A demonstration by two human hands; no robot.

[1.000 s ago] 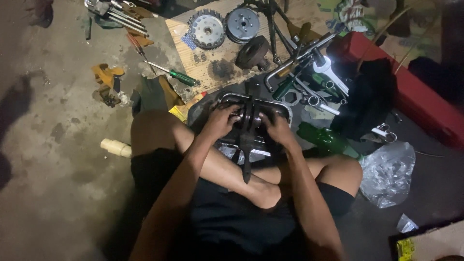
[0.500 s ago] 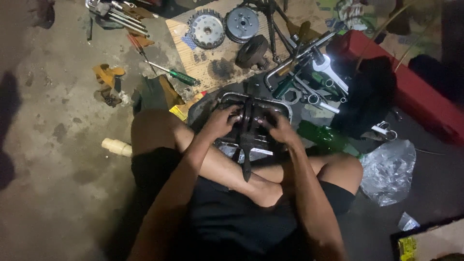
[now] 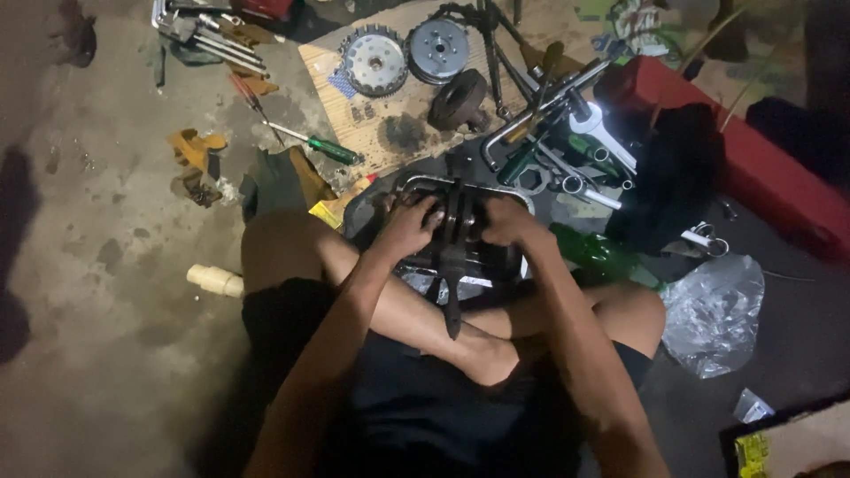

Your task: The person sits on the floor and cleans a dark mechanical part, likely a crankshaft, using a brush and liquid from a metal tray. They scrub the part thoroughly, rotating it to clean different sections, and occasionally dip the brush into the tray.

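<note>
While the person sits cross-legged on the concrete floor [image 3: 97,265], both hands work at a dark metal engine part [image 3: 456,235] that rests in a shallow dark tray [image 3: 372,199] just in front of the crossed shins. The left hand [image 3: 409,226] is curled over the part's left side, fingers bent around its upper edge and clenched on it. The right hand [image 3: 506,221] grips the right side in the same way. Between the two hands a narrow dark rod [image 3: 452,296] hangs from the part down toward the ankles.

Judging by its thick cast shape, the part is heavy and rigid, and its dull sheen suggests an oily, slippery surface. A firm hold with both hands on the two round flanks, as shown, seems the safest place to take it; the rod looks free to swing and would be a poor handle.

Around the tray lie other items: a cardboard sheet [image 3: 354,133] carrying two toothed round plates [image 3: 403,55] and a dark drum [image 3: 460,99], a green-handled screwdriver [image 3: 319,146] to the left of it, a cluster of wrenches [image 3: 575,150] to the right, a green glass bottle [image 3: 593,252] near the right knee, a crumpled clear plastic bag [image 3: 713,310], and a long red box [image 3: 753,159].
</note>
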